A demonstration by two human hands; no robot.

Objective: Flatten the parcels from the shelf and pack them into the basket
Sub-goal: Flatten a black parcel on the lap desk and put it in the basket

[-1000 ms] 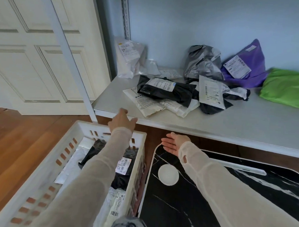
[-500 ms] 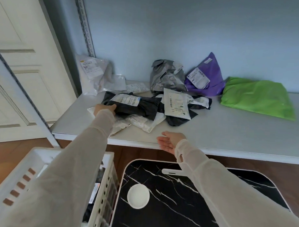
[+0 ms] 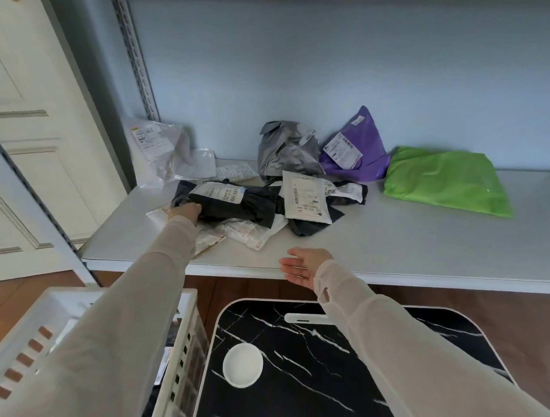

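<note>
The left hand (image 3: 185,211) has gone from the basket (image 3: 182,355) to the black parcel (image 3: 236,206) — fingers grasping its end, next pickup starting; the right hand (image 3: 306,266), nearer than those fingers, hangs slack — empty.

Home: panelled door (image 3: 34,141), wooden floor (image 3: 2,300), shelf (image 3: 407,245).

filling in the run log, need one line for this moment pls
phase: picking from shelf | left hand: grips black parcel | right hand: open, empty, by shelf front edge | basket: parcels inside
</note>
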